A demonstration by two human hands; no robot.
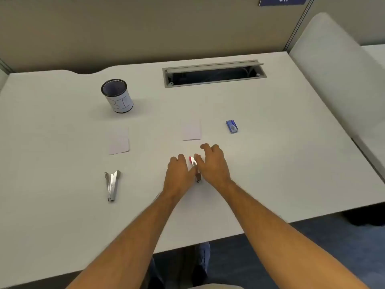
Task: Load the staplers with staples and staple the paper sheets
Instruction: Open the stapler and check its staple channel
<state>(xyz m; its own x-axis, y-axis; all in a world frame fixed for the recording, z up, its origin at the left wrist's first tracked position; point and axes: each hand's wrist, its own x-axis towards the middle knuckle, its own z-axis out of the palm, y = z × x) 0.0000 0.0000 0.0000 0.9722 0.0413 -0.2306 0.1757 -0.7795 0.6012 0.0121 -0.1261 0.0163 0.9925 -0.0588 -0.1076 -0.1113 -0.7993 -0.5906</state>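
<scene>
Head view: two bare forearms reach out over the near edge of a white desk (270,184) and meet at a red stapler (194,166) lying mid-desk. The left hand (177,174) rests against its left flank with fingers curled, and the right hand (214,165) covers its right side, the thumb on the metal and the other fingers lifted and spread. Both hands touch the stapler, but whether either is truly clamped on it cannot be told; it looks more like steadying than a firm hold. The stapler's long axis runs near to far, red tip pointing away from the person, hinge end toward them.

Well to the left, at about the same depth, a silver stapler (112,185) lies splayed open, also lengthwise near to far, and the left hand is the nearer to it. Just beyond the hands sits a paper sheet (192,130); a second sheet (118,140) lies beyond the silver stapler. The blue staple box (231,126) is farther off to the right, nearer the right hand, with bare desk between. Loading probably comes next, so that box is the likely reach.

Farther back stand a labelled cup (117,95) and an open cable slot (214,75). Room is ample on every side.
</scene>
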